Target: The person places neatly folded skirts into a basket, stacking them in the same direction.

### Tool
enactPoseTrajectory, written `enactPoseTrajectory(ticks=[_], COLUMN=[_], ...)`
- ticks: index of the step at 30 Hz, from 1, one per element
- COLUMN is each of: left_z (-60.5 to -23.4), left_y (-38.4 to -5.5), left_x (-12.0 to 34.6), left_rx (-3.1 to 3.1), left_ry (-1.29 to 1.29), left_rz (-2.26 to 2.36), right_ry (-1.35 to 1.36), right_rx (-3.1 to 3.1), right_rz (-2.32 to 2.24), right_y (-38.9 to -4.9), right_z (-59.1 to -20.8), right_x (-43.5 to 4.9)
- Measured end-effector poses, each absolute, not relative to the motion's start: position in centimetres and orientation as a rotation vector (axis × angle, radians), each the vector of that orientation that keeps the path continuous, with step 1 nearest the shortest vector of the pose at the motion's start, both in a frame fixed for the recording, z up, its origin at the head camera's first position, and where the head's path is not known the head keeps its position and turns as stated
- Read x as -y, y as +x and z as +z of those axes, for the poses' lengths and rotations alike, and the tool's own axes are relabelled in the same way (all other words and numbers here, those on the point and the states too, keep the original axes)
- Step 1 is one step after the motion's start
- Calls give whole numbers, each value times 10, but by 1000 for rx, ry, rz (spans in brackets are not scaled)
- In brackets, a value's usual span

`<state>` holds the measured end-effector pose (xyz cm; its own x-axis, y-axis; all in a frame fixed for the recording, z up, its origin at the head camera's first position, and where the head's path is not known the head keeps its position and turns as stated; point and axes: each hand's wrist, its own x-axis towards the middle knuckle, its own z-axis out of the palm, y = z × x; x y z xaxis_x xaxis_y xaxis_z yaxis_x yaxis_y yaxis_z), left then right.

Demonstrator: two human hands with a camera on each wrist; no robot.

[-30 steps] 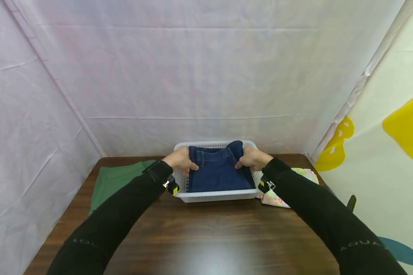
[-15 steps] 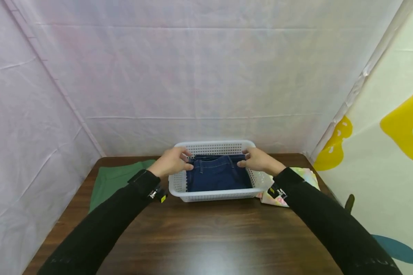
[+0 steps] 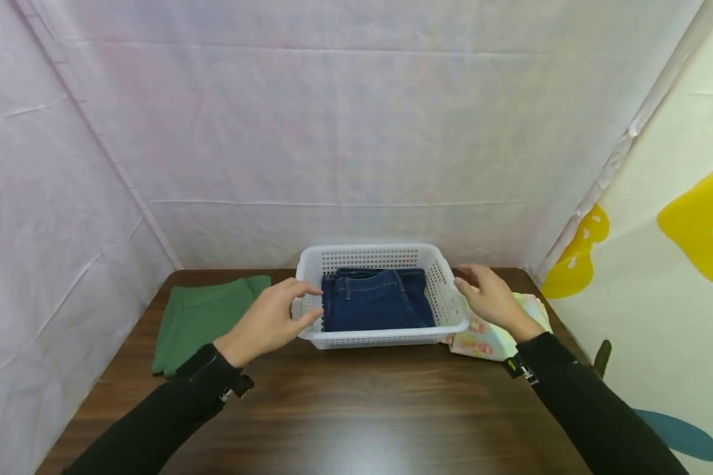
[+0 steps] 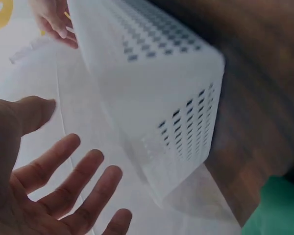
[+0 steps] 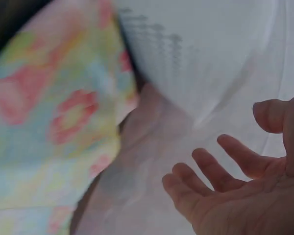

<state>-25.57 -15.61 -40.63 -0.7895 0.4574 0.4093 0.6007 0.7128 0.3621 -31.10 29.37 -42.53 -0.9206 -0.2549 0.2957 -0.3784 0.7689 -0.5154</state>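
Folded dark blue jeans lie flat inside a white perforated plastic basket at the back of the table. My left hand, fingers spread and holding nothing, is by the basket's left end; in the left wrist view the basket wall stands beside the fingers. On the other side my right hand hovers by the basket's right end, over a folded floral cloth, with its fingers loosely parted. The right wrist view shows the floral cloth below that hand.
A folded green garment lies on the table's left side. The brown wooden table extends in front of the basket. A white fabric wall rises directly behind, and a yellow-patterned sheet hangs at the right.
Both hands have let go of the jeans, which now lie lower in the basket. The hands have drawn out and apart, left hand leftward and right hand rightward.
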Motion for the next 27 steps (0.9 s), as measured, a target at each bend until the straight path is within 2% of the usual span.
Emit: enactPoseTrajectory(ticks=[5, 13, 27], left_z=[-420, -425, -433], left_y=[-231, -211, -185], left_x=[155, 143, 103], left_rx=[2537, 2517, 2491], left_ry=[-902, -973, -1148], left_rz=[-624, -538, -492], right_ry=[466, 586, 590], right_rx=[2778, 2848, 2905], right_rz=[803, 485, 432], right_y=[-296, -285, -272], right_z=[-453, -487, -498], right_x=[-320, -346, -351])
